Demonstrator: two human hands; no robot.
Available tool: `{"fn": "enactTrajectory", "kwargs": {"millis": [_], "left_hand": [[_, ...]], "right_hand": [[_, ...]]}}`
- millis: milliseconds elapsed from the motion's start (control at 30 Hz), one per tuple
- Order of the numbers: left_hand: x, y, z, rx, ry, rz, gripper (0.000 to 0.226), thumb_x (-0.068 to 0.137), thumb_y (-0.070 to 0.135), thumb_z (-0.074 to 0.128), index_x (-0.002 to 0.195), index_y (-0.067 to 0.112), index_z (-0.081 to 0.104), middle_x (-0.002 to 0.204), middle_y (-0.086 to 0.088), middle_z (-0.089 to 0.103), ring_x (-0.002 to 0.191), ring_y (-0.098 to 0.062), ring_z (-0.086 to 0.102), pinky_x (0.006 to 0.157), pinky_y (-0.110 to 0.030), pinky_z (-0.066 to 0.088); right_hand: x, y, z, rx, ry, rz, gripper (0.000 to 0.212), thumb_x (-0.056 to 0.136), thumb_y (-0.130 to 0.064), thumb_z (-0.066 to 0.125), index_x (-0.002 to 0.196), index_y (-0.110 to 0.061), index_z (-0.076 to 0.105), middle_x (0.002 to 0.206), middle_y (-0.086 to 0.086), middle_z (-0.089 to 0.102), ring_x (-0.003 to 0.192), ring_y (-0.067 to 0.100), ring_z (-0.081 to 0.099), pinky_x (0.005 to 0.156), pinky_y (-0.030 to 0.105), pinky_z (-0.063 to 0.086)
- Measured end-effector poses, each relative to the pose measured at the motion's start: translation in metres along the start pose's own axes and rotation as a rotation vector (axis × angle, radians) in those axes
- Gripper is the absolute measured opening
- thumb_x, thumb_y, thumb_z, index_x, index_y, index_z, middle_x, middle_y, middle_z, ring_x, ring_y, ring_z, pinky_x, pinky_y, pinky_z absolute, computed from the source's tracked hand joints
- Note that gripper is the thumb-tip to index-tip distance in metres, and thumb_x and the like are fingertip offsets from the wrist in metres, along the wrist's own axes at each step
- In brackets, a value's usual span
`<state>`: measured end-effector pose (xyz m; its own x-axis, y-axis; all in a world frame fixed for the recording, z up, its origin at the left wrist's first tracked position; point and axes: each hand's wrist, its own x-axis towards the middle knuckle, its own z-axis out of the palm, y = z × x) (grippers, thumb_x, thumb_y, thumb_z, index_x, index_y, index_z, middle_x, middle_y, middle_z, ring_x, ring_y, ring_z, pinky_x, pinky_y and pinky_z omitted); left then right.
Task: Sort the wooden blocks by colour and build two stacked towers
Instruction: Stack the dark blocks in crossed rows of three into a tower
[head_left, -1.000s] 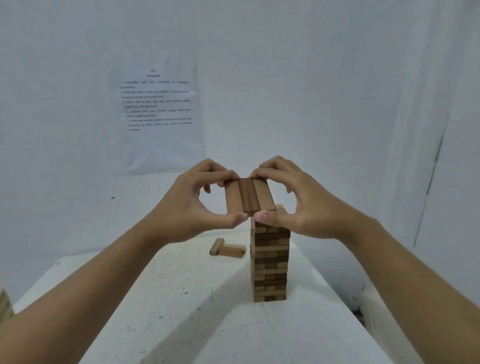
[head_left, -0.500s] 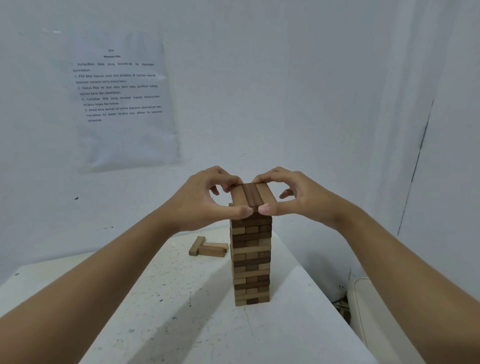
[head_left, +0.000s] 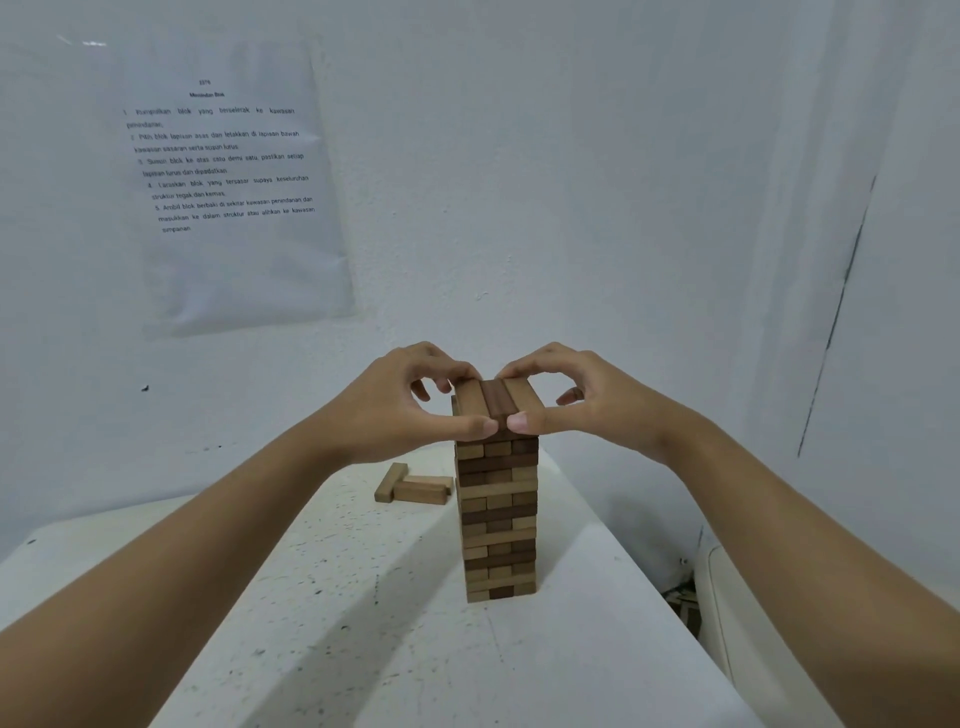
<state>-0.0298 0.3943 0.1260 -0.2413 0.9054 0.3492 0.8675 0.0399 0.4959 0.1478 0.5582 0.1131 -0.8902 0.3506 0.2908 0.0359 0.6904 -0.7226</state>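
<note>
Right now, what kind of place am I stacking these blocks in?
Probably a bare test or recording corner, not a lived-in room: plain white walls, a printed instruction sheet stuck up, and a white table bearing the block tower.

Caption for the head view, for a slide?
Left hand and right hand pinch a three-block layer atop the tower; loose blocks lie beside it.

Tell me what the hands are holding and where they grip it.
The left hand and right hand pinch the top layer of three blocks on the tower by its ends: thumbs near, fingers far.
</note>
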Motion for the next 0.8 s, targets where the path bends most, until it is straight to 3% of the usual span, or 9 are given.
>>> {"fn": "enactTrajectory", "kwargs": {"millis": [200,333,433,500,533,600,633,700,800], "left_hand": [[-0.020,0.002,0.007,-0.095,0.078,-0.090,0.100,0.057,0.085,0.066,0.146,0.042,0.051,0.131,0.028,0.048,0.118,0.013,0.047,0.085,-0.015,0.041],[-0.045,0.007,0.029,-0.277,0.183,-0.191,0.086,0.080,0.077,0.055,0.155,0.038,0.038,0.154,0.025,0.038,0.130,0.003,0.041,0.092,-0.014,0.035],[-0.061,0.014,0.048,-0.438,0.209,-0.249,0.083,0.086,0.071,0.051,0.158,0.038,0.030,0.161,0.024,0.029,0.120,0.019,0.048,0.096,-0.019,0.034],[-0.066,0.019,0.057,-0.499,0.224,-0.267,0.077,0.092,0.063,0.052,0.160,0.036,0.026,0.162,0.024,0.027,0.092,0.035,0.050,0.083,-0.009,0.038],[-0.067,0.020,0.060,-0.511,0.230,-0.275,0.075,0.095,0.059,0.052,0.161,0.034,0.024,0.163,0.023,0.027,0.091,0.036,0.048,0.076,-0.005,0.040],[-0.067,0.022,0.064,-0.535,0.231,-0.275,0.071,0.099,0.052,0.050,0.161,0.031,0.024,0.164,0.020,0.024,0.115,0.028,0.040,0.067,0.004,0.040],[-0.066,0.023,0.064,-0.546,0.230,-0.263,0.067,0.100,0.050,0.048,0.161,0.030,0.026,0.164,0.020,0.024,0.122,0.023,0.036,0.066,0.006,0.039],[-0.065,0.025,0.065,-0.571,0.227,-0.222,0.055,0.104,0.044,0.045,0.157,0.031,0.036,0.161,0.026,0.027,0.113,0.031,0.038,0.067,0.006,0.039],[-0.063,0.028,0.066,-0.609,0.225,-0.181,0.039,0.109,0.036,0.039,0.147,0.037,0.046,0.123,0.057,0.044,0.097,0.041,0.041,0.069,0.007,0.038]], "right_hand": [[-0.015,0.003,0.011,0.066,0.075,0.044,0.079,0.072,-0.077,0.067,0.142,-0.044,0.048,0.134,-0.029,0.049,0.130,-0.010,0.040,0.109,0.030,0.038],[-0.034,0.003,0.034,0.172,0.152,0.102,0.083,0.082,-0.075,0.045,0.155,-0.040,0.029,0.147,-0.029,0.035,0.135,-0.009,0.029,0.109,0.025,0.023],[-0.044,0.000,0.052,0.265,0.161,0.119,0.082,0.084,-0.075,0.040,0.157,-0.041,0.023,0.156,-0.029,0.022,0.141,-0.007,0.022,0.116,0.029,0.021],[-0.047,-0.002,0.059,0.339,0.167,0.085,0.067,0.092,-0.068,0.042,0.153,-0.044,0.029,0.154,-0.031,0.024,0.142,-0.010,0.023,0.119,0.027,0.021],[-0.049,-0.002,0.061,0.365,0.163,0.065,0.054,0.096,-0.061,0.042,0.148,-0.047,0.034,0.152,-0.033,0.026,0.138,-0.017,0.025,0.116,0.020,0.022],[-0.051,-0.005,0.064,0.390,0.145,0.064,0.029,0.102,-0.052,0.040,0.130,-0.060,0.039,0.140,-0.041,0.028,0.118,-0.035,0.026,0.098,0.000,0.026],[-0.051,-0.008,0.065,0.399,0.135,0.065,0.022,0.103,-0.050,0.039,0.119,-0.065,0.038,0.134,-0.044,0.029,0.107,-0.041,0.026,0.088,-0.005,0.028],[-0.049,-0.012,0.066,0.420,0.134,0.061,0.020,0.105,-0.047,0.039,0.113,-0.066,0.037,0.134,-0.042,0.031,0.103,-0.042,0.029,0.081,-0.007,0.031],[-0.048,-0.008,0.068,0.439,0.173,0.034,0.028,0.107,-0.042,0.038,0.130,-0.055,0.045,0.145,-0.030,0.035,0.122,-0.028,0.035,0.094,0.001,0.034]]}}
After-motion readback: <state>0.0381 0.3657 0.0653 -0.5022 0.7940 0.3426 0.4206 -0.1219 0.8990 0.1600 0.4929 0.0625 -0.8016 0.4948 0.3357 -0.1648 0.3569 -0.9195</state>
